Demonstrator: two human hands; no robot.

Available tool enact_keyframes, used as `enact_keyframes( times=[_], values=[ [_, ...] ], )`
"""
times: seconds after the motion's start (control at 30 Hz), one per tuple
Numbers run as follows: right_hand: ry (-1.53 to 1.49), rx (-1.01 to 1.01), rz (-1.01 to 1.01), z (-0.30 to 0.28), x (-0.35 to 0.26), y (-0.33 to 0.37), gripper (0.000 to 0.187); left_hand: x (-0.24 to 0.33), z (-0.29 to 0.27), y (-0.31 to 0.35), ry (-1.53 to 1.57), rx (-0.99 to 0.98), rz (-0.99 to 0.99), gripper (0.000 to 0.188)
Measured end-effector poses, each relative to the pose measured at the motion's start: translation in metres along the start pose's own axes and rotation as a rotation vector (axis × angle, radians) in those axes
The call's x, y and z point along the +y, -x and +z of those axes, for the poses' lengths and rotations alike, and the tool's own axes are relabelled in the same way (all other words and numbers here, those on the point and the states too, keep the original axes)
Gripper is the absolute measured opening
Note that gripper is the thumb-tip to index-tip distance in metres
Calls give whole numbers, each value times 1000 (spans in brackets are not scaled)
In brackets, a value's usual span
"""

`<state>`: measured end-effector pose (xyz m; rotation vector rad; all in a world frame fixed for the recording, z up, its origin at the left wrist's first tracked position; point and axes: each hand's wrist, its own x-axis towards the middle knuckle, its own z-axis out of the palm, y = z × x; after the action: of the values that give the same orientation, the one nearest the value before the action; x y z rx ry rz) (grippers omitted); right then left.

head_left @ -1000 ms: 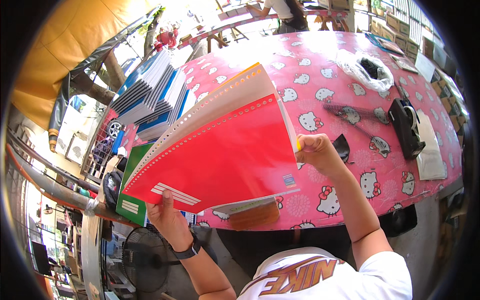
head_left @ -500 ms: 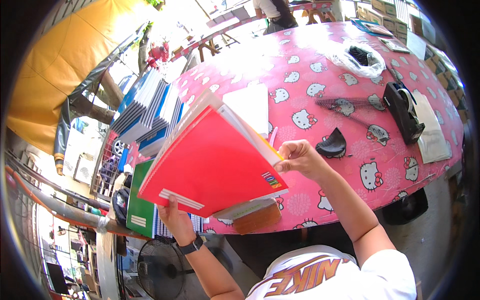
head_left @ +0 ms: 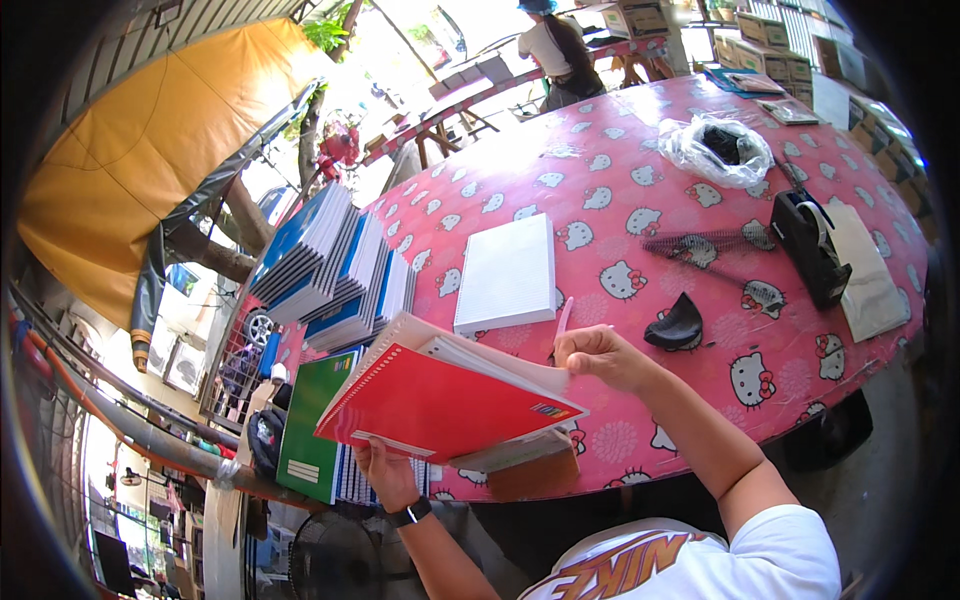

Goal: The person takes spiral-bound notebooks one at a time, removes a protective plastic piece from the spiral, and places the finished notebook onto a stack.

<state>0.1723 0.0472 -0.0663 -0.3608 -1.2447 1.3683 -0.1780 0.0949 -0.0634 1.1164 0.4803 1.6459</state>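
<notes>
A red-covered notebook (head_left: 450, 405) with a row of punched holes along its left edge is tilted up in front of me, its loose sheets and back cover fanned behind the front cover. My left hand (head_left: 388, 475) grips its lower edge, thumb on the red cover. At the upper right corner my right hand (head_left: 605, 357) is closed, fingertips pinched at the edge of the sheets. Just beyond it a thin pink stick (head_left: 565, 315) shows in part. Past the notebook lies a white stack of paper (head_left: 507, 270).
Blue notebooks (head_left: 325, 255) are piled at the left, with a green notebook (head_left: 320, 430) nearer. At right are black spiral coils (head_left: 700, 246), a black curved piece (head_left: 675, 325), a black tape dispenser (head_left: 810, 250) and a plastic bag (head_left: 715, 150). A person (head_left: 560, 55) stands far off.
The red notebook has tipped flatter and lower, uncovering more of the white stack. My right hand has shifted from the yellow edge to the top of the sheets. The view has tilted upward.
</notes>
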Motion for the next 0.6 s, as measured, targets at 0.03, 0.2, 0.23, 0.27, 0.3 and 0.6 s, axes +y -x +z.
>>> enact_keyframes(
  times=[0.03, 0.2, 0.23, 0.27, 0.3, 0.6],
  values=[
    [1, 8, 3, 1, -5, 1, 32, 0, 1, 2, 2, 0, -8, 34],
    [472, 95, -108, 6, -21, 12, 21, 2, 15, 6, -241, 117, 129, 35],
    [517, 68, -92, 9, -21, 15, 19, 3, 13, 8, -247, 124, 114, 35],
    [558, 122, -54, 12, -18, 20, 17, 5, 13, 9, -232, 97, 131, 36],
    [553, 125, -45, 14, -18, 25, 17, 7, 13, 10, -217, 70, 148, 36],
    [848, 267, -181, 21, -10, 33, 16, 29, 26, 22, -230, -77, 195, 36]
  ],
)
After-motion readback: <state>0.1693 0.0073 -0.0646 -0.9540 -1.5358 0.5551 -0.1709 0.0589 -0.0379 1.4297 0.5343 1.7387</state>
